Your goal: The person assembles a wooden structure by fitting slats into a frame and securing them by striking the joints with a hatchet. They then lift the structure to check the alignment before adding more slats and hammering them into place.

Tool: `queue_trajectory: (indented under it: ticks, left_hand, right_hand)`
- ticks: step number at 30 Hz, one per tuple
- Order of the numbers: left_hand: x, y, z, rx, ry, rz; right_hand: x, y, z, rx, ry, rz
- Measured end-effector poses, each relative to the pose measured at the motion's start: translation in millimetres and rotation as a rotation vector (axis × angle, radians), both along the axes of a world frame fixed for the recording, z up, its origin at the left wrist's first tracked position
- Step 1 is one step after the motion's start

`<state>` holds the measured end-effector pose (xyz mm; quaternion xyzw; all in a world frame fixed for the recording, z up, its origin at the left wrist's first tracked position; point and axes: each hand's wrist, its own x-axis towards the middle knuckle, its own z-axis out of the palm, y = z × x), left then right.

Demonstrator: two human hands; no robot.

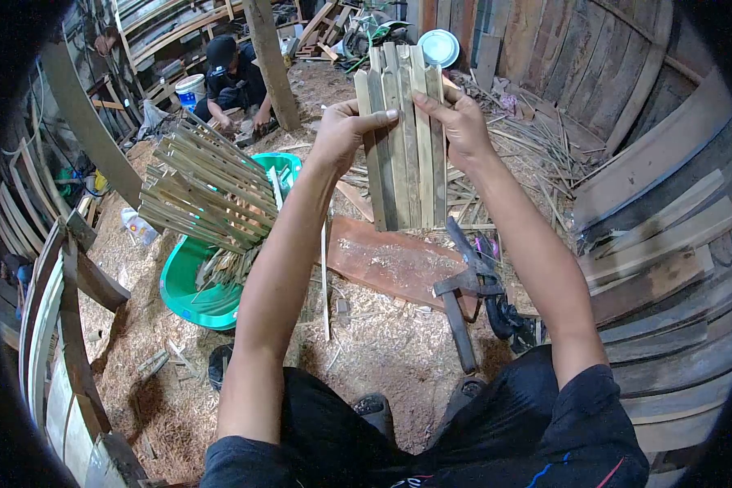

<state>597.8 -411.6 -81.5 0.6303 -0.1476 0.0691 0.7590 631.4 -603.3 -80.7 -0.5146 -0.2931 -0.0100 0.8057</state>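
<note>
Side by side, several narrow wooden slats [409, 175] with angled top ends stand upright before me, held up as a flat row. My left hand [346, 134] grips the row's left edge, its thumb lying across the front. At the opposite edge my right hand [458, 130] is closed on the slats, thumb on the front face; the fingers behind are partly hidden. Below them a reddish-brown board [390, 260] lies on the ground, dusted with shavings. A hammer-like tool [464, 285] rests over the board's right end.
Left of me, a green plastic tub [189, 281] holds many more slats [211, 191]. A co-worker [228, 81] crouches at the back left near a wooden post [270, 61]. Curved boards [667, 268] are stacked on the right. Shavings [187, 390] cover the floor.
</note>
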Motion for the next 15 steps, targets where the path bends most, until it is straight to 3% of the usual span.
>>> queue_trajectory:
  ticks: [7, 15]
  left_hand:
    - [-1, -6, -4, -0.09, 0.01, -0.067]
    - [-1, -8, -4, -0.011, -0.002, -0.013]
  right_hand:
    - [-5, 0, -8, 0.019, 0.049, 0.013]
    - [0, -3, -12, 0.044, 0.078, 0.039]
